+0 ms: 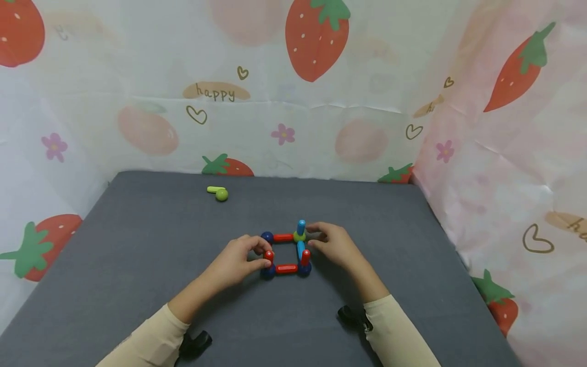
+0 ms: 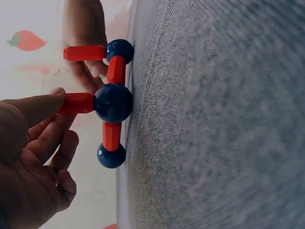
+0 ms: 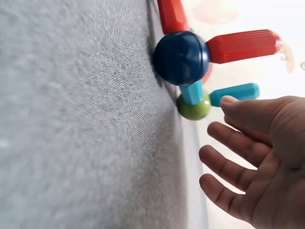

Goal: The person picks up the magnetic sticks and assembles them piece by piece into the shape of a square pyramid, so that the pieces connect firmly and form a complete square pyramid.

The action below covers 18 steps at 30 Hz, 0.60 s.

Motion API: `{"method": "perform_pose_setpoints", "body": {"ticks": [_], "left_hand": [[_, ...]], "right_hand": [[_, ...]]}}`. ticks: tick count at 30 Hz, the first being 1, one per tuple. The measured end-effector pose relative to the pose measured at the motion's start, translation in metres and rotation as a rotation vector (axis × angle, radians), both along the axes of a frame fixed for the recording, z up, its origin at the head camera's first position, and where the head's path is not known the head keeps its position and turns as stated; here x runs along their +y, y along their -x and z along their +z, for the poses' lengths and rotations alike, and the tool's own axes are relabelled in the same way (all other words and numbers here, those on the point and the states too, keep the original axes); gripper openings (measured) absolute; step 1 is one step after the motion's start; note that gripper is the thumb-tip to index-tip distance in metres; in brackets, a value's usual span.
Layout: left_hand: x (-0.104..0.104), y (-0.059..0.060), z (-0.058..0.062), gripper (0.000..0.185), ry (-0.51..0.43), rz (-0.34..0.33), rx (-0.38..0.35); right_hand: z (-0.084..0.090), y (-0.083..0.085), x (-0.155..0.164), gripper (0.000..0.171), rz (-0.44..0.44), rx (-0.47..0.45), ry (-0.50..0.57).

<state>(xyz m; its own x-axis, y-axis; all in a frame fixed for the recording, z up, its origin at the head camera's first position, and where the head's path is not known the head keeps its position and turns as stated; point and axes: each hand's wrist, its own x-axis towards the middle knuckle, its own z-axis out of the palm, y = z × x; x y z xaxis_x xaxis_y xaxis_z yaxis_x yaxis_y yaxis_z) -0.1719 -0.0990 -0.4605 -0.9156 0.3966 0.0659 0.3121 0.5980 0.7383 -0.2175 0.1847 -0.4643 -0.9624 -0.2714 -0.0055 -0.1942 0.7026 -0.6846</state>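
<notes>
A home play corner: strawberry-print curtains (image 1: 293, 86) enclose a grey table (image 1: 137, 255).

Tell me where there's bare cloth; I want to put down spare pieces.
The grey cloth is bare left of the left hand, and right of the right hand. It is crowded around the rod-and-ball frame; a green piece lies far left.

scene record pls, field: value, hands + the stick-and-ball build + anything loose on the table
surface: grey table, strawberry-print sheets behind and at both sides
build: square frame of red sticks, one blue stick and dark blue balls, with a green ball at the far right corner
uprights: red stick, red stick, blue stick
left hand: pinches the near left upright red stick
right hand: fingers relaxed, thumb tip at the upright blue stick
loose: green stick and ball, far left, apart from the build
</notes>
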Motion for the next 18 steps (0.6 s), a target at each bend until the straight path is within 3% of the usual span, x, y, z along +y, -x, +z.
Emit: {"method": "perform_pose_setpoints", "body": {"ticks": [11,18], "left_hand": [[-0.001,0.001,0.002,0.019,-0.005,0.003,-0.019],[-0.001,0.0,0.002,0.02,-0.024,0.002,-0.039]], "right_hand": [[0.001,-0.016,0.014,0.029,0.099,-0.027,0.026],[-0.009,-0.02,0.022,0.027,0.194,-0.117,0.064]]}}
